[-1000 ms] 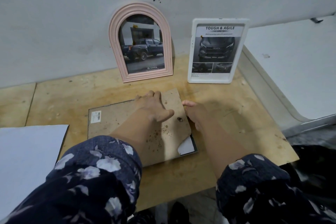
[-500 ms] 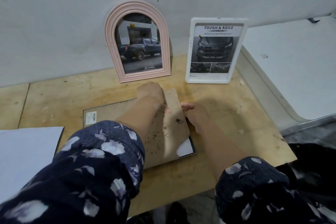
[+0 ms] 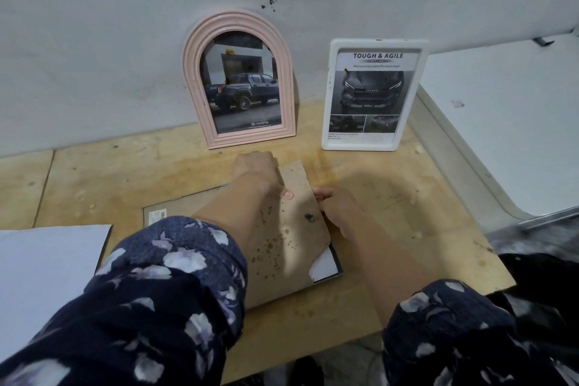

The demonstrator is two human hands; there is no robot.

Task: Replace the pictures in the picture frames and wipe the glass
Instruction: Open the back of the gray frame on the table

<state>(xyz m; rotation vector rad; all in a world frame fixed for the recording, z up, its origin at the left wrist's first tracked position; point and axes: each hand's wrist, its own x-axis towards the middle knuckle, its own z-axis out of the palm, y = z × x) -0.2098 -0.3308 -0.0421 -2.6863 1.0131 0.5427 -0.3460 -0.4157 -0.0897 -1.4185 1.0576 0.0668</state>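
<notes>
Against the grey wall (image 3: 94,41), a plywood bench (image 3: 391,197) carried 2 upright frames: a pink arched frame (image 3: 239,80) and a white frame (image 3: 374,94), both showing truck pictures. Nearer, a dark frame (image 3: 336,260) lay face down with its brown backing board (image 3: 291,229) on top, white paper showing at the near right corner. The left hand (image 3: 257,171) had a grip on the board's far edge, fingers curled over it and thumb pressed on top. The right hand (image 3: 336,208) pinched the board's right edge. White sheet (image 3: 47,276) lay at the left.
</notes>
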